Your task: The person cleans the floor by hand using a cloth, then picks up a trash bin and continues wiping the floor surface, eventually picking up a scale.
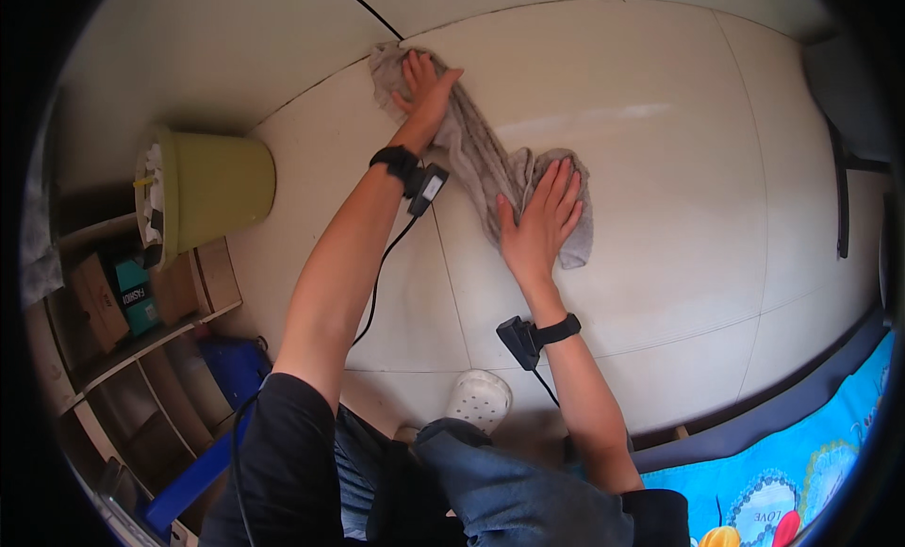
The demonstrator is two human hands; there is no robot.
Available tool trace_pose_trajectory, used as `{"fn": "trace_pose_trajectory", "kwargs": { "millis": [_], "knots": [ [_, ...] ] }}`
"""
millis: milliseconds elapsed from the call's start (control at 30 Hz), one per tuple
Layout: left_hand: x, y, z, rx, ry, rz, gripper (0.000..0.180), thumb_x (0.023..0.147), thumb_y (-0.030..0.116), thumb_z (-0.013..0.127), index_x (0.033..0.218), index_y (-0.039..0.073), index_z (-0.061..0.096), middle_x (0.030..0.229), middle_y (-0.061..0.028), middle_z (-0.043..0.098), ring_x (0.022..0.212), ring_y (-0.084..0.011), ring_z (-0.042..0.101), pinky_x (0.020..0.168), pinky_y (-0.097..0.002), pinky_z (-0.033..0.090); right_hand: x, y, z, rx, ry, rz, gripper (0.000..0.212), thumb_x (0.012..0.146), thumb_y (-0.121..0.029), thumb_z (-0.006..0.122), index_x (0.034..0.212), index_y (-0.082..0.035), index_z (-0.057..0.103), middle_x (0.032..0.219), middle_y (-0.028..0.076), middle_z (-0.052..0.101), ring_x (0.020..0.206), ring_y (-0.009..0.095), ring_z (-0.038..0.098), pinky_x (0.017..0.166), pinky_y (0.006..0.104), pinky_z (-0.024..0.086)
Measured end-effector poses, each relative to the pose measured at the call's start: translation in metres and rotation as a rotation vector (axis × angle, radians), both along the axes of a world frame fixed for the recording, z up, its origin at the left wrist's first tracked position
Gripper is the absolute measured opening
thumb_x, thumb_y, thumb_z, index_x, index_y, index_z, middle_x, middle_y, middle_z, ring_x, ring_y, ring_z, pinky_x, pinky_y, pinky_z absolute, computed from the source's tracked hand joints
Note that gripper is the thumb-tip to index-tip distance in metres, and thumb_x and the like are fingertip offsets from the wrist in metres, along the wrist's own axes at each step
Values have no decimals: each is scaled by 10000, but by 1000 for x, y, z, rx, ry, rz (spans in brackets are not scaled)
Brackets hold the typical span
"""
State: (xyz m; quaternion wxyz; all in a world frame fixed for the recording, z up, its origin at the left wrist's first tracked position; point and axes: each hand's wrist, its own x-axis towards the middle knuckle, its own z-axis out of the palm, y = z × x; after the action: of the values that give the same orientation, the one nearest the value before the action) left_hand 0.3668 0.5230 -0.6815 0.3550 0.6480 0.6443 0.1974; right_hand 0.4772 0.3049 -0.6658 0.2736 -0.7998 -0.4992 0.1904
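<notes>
A grey-brown cloth, like a towel, lies rumpled on the pale tiled floor. It runs from the corner by the walls toward the middle of the floor. My left hand lies flat on its far end, fingers stretched out and thumb apart. Spread over the bunched near end is my right hand, palm down with the thumb out to the left. Both hands press on the cloth from above rather than wrapping round it. Each wrist wears a black strap with a small device and a cable.
A yellow-green bin with white contents stands at the left wall. Below it is a shelf holding boxes, beside a blue object. My pale clog rests on the floor. A bright blue patterned cover lies at lower right.
</notes>
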Motion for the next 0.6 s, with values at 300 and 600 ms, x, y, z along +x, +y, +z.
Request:
{"fn": "trace_pose_trajectory", "kwargs": {
  "millis": [300,600],
  "knots": [
    [113,8,-1,103,172,-566,803,938,640,298,1511,85,209,1606,-95,114,1487,-233,49,1139,-549,-49,8,7,-2,-29,-45,-2,812,881,-268,613,1481,57,172,1574,189,152,1458,359,105,1150,527,105],
    [128,-81,6,90,-40,-1111,628,997,551,294,1472,144,357,1590,-10,204,1468,-158,137,1175,-474,-27,56,-45,-1,-94,-95,107,861,837,-270,626,1496,33,162,1566,203,174,1458,378,112,1166,518,82]
  ]
}}
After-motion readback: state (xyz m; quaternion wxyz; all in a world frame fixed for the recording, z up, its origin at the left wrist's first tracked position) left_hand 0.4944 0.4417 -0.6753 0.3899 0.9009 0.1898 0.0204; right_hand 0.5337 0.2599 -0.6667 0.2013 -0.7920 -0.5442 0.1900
